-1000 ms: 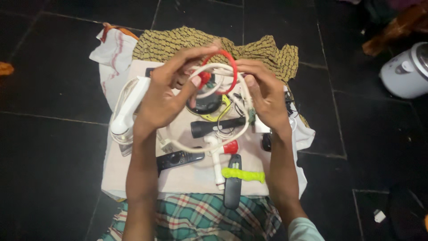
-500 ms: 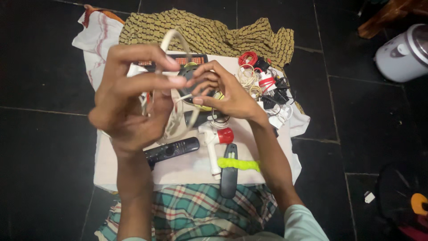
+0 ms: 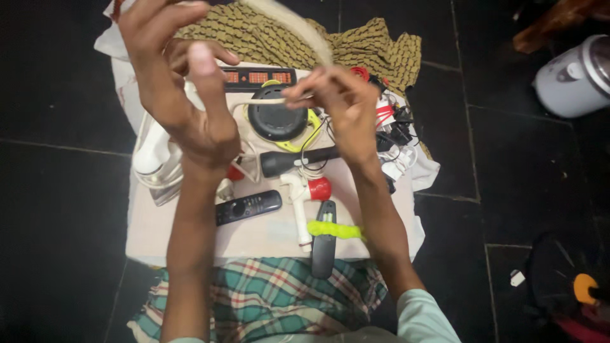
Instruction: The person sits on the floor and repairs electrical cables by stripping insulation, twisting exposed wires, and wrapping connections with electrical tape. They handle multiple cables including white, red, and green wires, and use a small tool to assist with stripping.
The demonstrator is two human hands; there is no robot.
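Note:
My right hand (image 3: 340,101) pinches a thick white cord (image 3: 298,28) that runs blurred up toward the top edge and back to the left over the tray. My left hand (image 3: 181,89) is raised above the tray's left side, fingers spread and curled, with the cord passing behind it; whether it grips the cord is hidden. Below the hands lie a round black speaker (image 3: 277,119), a black digital clock (image 3: 257,77) and a white iron (image 3: 152,159).
A pale board (image 3: 267,232) rests on my lap over a checked cloth. On it lie a black remote (image 3: 248,207), a white and red plug piece (image 3: 308,190), a black remote with a yellow band (image 3: 325,235) and tangled cables (image 3: 394,133). A white cooker (image 3: 572,76) stands at right.
The coil of white cord has been pulled open and lifted. Both hands have risen and moved apart, and the red loop now lies among the cables at right.

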